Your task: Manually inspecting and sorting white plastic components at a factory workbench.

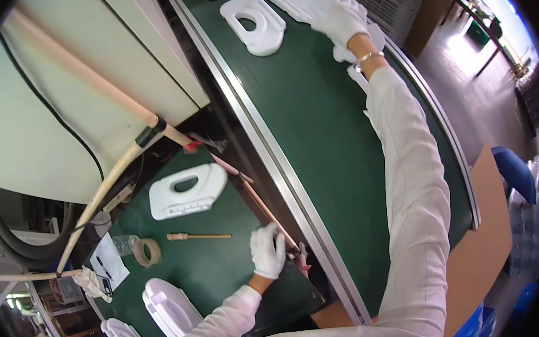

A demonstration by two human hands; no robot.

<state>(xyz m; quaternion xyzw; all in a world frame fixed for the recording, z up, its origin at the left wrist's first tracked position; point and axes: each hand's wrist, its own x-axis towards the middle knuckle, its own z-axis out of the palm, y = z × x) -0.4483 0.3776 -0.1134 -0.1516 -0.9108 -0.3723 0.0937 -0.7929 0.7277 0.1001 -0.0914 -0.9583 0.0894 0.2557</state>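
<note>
My right hand (341, 22), in a white glove, reaches to the far end of a green conveyor belt (316, 120). Its fingers are closed on a white plastic part, partly hidden by the glove and slightly blurred. Close by on the belt lie more white parts, among them a rounded one with an oval hole (265, 32). My left hand (268, 251), also gloved, is held over the right side of a green side table (208, 268). Its fingers are loosely bent, the thumb apart, and nothing is in them. Beyond it sits a white part with a handle hole (189, 190).
On the side table are a wooden-handled brush (199, 236), a tape roll (147, 252), a paper sheet (108, 262) and two white parts (170, 309) near the front. A metal rail (268, 149) separates table and belt. Pale pipes (94, 74) stand at left, cardboard (478, 247) at right.
</note>
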